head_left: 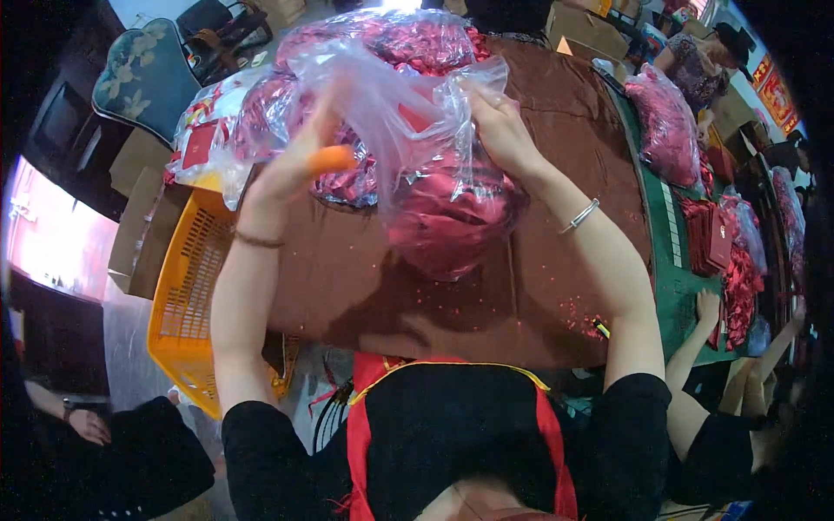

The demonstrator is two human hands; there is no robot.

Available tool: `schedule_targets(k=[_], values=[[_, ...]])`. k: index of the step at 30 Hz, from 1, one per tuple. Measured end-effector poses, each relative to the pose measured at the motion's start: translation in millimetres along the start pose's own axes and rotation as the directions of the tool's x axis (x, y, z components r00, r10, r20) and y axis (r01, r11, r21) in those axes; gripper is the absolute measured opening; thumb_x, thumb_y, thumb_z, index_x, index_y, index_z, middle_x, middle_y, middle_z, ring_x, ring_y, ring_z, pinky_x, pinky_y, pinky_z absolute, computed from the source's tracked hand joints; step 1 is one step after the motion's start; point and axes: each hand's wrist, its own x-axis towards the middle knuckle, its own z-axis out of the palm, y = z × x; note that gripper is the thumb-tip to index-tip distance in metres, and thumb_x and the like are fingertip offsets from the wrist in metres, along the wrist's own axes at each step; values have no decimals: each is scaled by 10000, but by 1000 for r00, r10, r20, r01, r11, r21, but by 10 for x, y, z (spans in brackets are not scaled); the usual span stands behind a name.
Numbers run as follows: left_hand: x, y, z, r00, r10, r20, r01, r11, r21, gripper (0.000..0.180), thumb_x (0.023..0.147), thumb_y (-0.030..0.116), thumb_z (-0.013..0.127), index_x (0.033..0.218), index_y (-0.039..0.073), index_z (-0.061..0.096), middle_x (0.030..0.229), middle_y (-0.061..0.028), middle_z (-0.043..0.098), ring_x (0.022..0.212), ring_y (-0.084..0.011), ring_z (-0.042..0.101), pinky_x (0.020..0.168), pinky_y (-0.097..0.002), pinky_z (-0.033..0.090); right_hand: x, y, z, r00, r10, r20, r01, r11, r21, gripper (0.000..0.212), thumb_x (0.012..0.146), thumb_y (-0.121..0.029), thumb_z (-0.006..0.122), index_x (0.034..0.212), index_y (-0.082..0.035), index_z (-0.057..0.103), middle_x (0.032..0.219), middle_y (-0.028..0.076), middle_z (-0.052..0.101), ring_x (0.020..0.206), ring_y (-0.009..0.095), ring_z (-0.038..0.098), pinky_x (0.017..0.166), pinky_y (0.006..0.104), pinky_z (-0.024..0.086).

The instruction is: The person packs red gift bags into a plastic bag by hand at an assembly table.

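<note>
A clear plastic bag (452,208) filled with shiny red pieces, perhaps cloth or foil, hangs over the brown-covered table in front of me. Its loose mouth is gathered high, and my right hand (504,126) pinches the right side of it. On the other side, my left hand (308,148) is at the bag's pale, bunched film; motion smears its fingers, and the film partly covers them. An orange finger cot (331,158) sits on its thumb, which points right. Behind lie more clear bags of red pieces (426,39).
Left of the table stands a yellow plastic crate (178,295). Red crumbs and a small yellow-black tool (601,328) lie near the table's right front. On the green table (665,300) are red folders (708,239) and a filled bag (665,130). Other people work at the right.
</note>
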Motion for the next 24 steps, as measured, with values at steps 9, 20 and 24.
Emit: schedule_targets(k=[9, 20, 24], values=[[744, 138, 761, 914, -397, -86, 333, 854, -399, 365, 908, 309, 465, 1011, -4, 623, 970, -84, 626, 901, -147, 574, 807, -277, 436, -100, -102, 93, 994, 111, -14, -108, 983, 147, 329, 918, -237, 387, 1037, 10, 568, 967, 73, 602, 871, 123, 530, 783, 266, 418], [598, -288, 626, 982, -66, -178, -158, 238, -958, 334, 913, 326, 432, 957, 25, 569, 856, -99, 570, 887, -244, 536, 876, -348, 408, -164, 137, -64, 970, 219, -107, 3, 428, 904, 462, 941, -355, 334, 1205, 12, 428, 1195, 146, 497, 1123, 251, 463, 997, 373, 338], [667, -243, 638, 970, -171, -174, -89, 415, -906, 350, 910, 362, 440, 846, 40, 561, 558, 3, 371, 555, -147, 436, 706, -304, 419, -178, 69, -126, 998, -10, -55, 56, 188, 981, 493, 929, -386, 340, 1213, 10, 414, 1254, 172, 442, 1209, 271, 373, 1037, 409, 274]])
